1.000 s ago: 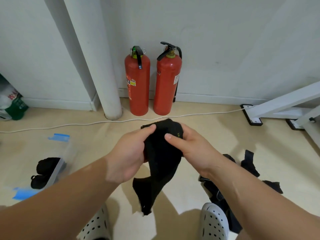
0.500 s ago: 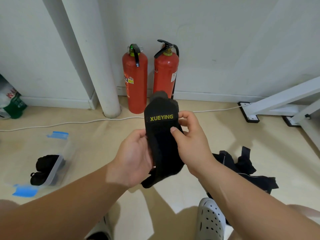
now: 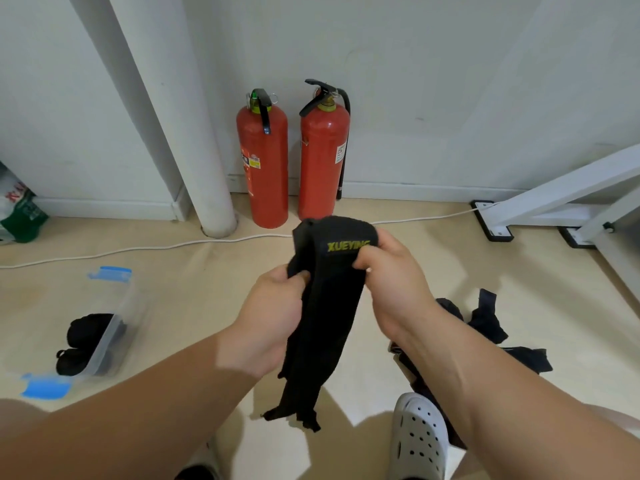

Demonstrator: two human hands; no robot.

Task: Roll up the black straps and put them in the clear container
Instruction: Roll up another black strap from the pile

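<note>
Gripping the black strap (image 3: 327, 306) in mid-air with both hands: pinching its left edge between thumb and fingers of the left hand (image 3: 268, 317), clutching its folded top with the right hand (image 3: 394, 282), touching the yellow XUEYING lettering with the fingertips. Letting the lower end dangle above the floor. Noting two rolled straps (image 3: 86, 329) lying inside the clear container (image 3: 119, 306), well apart on the left, and more loose straps (image 3: 485, 322) sprawling on the floor just behind the right wrist, near a white clog (image 3: 420, 438)
</note>
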